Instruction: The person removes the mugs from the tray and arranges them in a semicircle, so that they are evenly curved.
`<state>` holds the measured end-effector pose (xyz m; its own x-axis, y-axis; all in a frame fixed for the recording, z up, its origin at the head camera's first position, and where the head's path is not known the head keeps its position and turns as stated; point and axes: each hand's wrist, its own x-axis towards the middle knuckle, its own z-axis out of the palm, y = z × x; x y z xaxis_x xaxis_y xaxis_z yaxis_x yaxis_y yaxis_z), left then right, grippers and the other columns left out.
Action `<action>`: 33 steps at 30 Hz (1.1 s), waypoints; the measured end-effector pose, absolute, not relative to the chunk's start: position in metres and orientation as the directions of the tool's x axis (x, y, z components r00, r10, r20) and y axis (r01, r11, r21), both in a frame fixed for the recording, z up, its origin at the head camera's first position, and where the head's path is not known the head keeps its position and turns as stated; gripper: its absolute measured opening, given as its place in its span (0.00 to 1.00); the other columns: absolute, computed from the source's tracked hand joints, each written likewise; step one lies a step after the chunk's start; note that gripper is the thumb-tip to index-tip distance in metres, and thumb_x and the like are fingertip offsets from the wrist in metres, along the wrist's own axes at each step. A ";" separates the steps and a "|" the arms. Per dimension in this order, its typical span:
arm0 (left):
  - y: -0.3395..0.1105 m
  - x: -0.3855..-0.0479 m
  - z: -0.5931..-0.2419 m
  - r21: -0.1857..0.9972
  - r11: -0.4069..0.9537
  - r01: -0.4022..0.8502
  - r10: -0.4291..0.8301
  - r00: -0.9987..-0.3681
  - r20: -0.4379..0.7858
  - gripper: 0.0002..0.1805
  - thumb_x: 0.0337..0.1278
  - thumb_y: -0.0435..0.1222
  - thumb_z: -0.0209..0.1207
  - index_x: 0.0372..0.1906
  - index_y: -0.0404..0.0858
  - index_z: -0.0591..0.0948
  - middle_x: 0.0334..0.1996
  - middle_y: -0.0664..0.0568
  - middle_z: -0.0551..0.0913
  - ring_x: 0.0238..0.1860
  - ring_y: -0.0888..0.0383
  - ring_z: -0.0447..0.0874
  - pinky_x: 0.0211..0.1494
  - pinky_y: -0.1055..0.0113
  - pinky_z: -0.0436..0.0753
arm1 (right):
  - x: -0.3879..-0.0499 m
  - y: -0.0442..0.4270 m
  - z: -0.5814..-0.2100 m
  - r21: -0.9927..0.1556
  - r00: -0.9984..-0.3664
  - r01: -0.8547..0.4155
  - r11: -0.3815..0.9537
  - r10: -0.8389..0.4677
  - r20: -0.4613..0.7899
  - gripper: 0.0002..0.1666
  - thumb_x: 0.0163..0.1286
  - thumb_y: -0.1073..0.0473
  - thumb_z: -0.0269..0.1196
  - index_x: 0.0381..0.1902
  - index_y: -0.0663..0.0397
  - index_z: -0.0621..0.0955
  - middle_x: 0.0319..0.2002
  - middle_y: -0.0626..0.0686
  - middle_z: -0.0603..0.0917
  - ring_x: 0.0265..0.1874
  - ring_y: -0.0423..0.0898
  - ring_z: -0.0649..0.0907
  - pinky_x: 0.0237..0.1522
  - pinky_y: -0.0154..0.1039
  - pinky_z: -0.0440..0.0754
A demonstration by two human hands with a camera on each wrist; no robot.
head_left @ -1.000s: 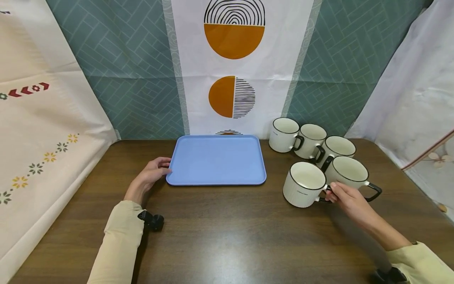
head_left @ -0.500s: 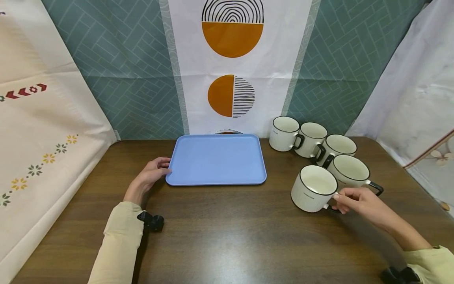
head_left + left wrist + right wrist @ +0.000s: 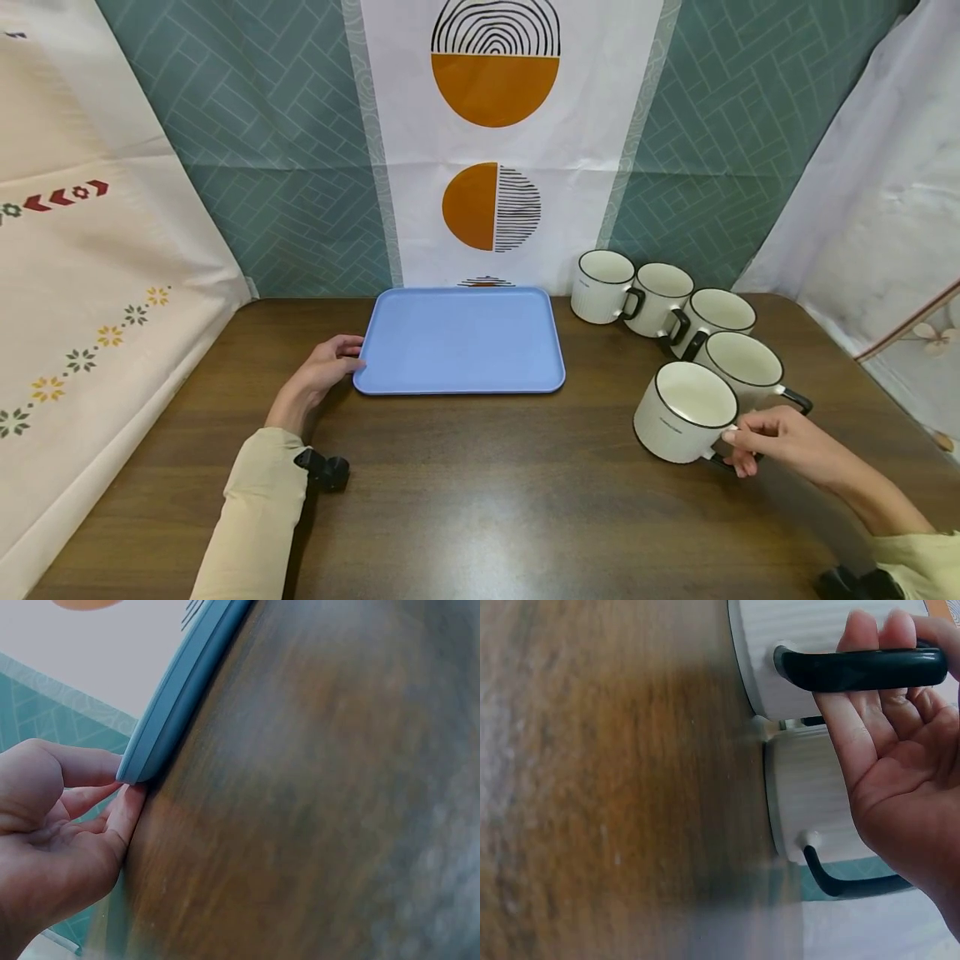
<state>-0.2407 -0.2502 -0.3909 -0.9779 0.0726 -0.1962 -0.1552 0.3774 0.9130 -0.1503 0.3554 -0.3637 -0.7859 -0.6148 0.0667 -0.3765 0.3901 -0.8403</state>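
Observation:
A white ribbed mug (image 3: 678, 425) with a dark rim stands at the front left of the mug group. My right hand (image 3: 783, 446) grips its black handle, and in the right wrist view the fingers of the right hand (image 3: 907, 765) pass through the handle (image 3: 862, 670). Close behind this mug is another white mug (image 3: 738, 354), its handle pointing right. A light blue rectangular tray (image 3: 461, 342) lies flat at the back middle of the table. At its left edge, my left hand (image 3: 318, 375) pinches the tray rim (image 3: 169, 705) between thumb and fingers.
Several matching mugs run back along the right, including a back-left mug (image 3: 602, 292), a mug beside it (image 3: 648, 308) and a third (image 3: 716, 312). Behind the brown wooden table (image 3: 465, 483) hangs a patterned cloth (image 3: 300, 167). Pale cloths flank both sides.
My right hand has drawn the front mug rightward and toward the near edge, up to the mug beside it. The left hand and the tray stay in place.

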 end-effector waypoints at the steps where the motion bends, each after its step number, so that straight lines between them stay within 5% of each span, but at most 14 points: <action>1: -0.250 -0.241 -0.391 0.913 0.378 -0.156 0.072 -0.978 -0.197 0.29 0.66 0.26 0.50 0.69 0.23 0.57 0.61 0.30 0.63 0.59 0.42 0.63 0.61 0.56 0.68 | -0.150 0.356 -0.365 -0.845 -0.782 -0.375 0.382 -0.619 0.067 0.20 0.70 0.75 0.49 0.19 0.57 0.74 0.16 0.52 0.78 0.21 0.47 0.82 0.29 0.38 0.76; 9: -0.251 -0.239 -0.393 0.911 0.384 -0.152 0.068 -0.979 -0.192 0.29 0.66 0.26 0.50 0.68 0.23 0.58 0.61 0.30 0.63 0.59 0.42 0.64 0.60 0.57 0.69 | -0.147 0.358 -0.366 -0.857 -0.778 -0.367 0.362 -0.625 0.069 0.20 0.71 0.75 0.48 0.20 0.58 0.74 0.16 0.52 0.78 0.22 0.48 0.81 0.30 0.39 0.76; 24: -0.253 -0.239 -0.394 0.908 0.388 -0.158 0.054 -0.980 -0.194 0.29 0.66 0.26 0.50 0.69 0.23 0.58 0.61 0.30 0.63 0.59 0.42 0.63 0.61 0.56 0.68 | -0.137 0.352 -0.364 -0.813 -0.867 -0.348 0.467 -0.490 0.090 0.19 0.72 0.70 0.53 0.19 0.54 0.74 0.18 0.50 0.78 0.22 0.48 0.81 0.30 0.38 0.77; 33: -0.250 -0.241 -0.393 0.911 0.385 -0.149 0.058 -0.981 -0.185 0.28 0.65 0.26 0.50 0.68 0.23 0.59 0.61 0.30 0.64 0.58 0.43 0.65 0.59 0.58 0.69 | -0.130 0.352 -0.363 -0.769 -0.923 -0.318 0.555 -0.365 0.118 0.10 0.70 0.69 0.56 0.31 0.56 0.83 0.26 0.50 0.84 0.28 0.43 0.82 0.32 0.33 0.78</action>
